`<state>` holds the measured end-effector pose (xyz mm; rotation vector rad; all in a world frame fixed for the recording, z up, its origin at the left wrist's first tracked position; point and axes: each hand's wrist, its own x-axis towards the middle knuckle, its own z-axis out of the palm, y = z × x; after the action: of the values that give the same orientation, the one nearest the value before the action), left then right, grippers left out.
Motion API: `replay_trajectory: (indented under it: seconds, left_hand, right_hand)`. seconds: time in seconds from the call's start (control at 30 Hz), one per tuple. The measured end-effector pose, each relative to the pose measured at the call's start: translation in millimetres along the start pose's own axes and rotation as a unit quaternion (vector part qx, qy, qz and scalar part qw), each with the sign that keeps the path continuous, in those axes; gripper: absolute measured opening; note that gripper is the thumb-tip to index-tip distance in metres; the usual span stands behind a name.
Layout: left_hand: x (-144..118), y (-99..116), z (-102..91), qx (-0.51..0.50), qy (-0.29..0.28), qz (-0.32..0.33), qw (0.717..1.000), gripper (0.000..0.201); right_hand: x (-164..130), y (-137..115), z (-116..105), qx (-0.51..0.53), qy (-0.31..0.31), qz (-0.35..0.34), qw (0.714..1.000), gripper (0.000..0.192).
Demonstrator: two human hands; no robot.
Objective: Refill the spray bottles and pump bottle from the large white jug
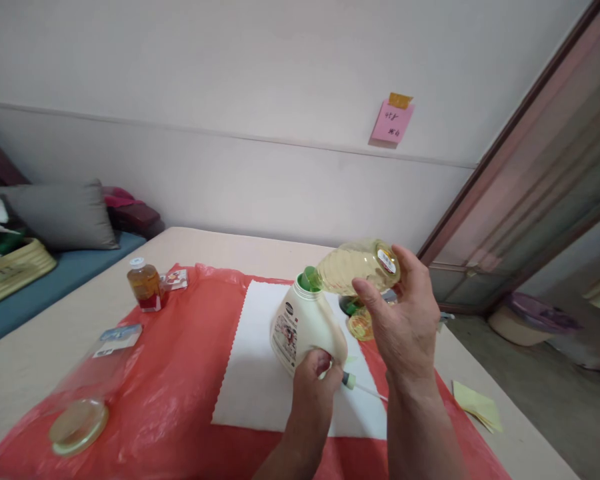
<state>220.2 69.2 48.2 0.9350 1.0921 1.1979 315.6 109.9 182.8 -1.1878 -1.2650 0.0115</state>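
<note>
A cream detergent jug (290, 327) with a printed label stands upright on a white cloth (250, 387). Fingers of my left hand (317, 380) are closed around its handle. My right hand (405, 320) grips a clear bottle of pale yellow liquid (350, 263) by its base, tilted almost flat. The bottle's neck end meets a green translucent piece (310, 279) at the jug's mouth; whether that is a funnel or part of the bottle, I cannot tell. Beside my left hand lies a green and dark fitting (349, 380) with a thin white tube.
Under the cloth spreads a red plastic sheet (180, 387). An amber bottle (145, 285) with a white cap, a small card packet (117, 339) and a round lid (79, 427) are on the left. Behind my right hand is a yellow round item (361, 325). Yellow notes (477, 403) lie right.
</note>
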Motion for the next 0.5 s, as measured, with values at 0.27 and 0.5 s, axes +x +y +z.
replay_trajectory:
  seconds: [0.27, 0.5]
  left_hand:
    - [-0.4, -0.1, -0.7, -0.008, -0.002, 0.0, 1.0, 0.015]
    - [-0.2, 0.7, -1.9, -0.007, -0.012, 0.001, 1.0, 0.015]
  right_hand:
    - [0.9, 1.6, 1.7, -0.002, 0.0, -0.011, 1.0, 0.073]
    - [-2.0, 1.5, 6.8, 0.018, 0.011, -0.014, 1.0, 0.074]
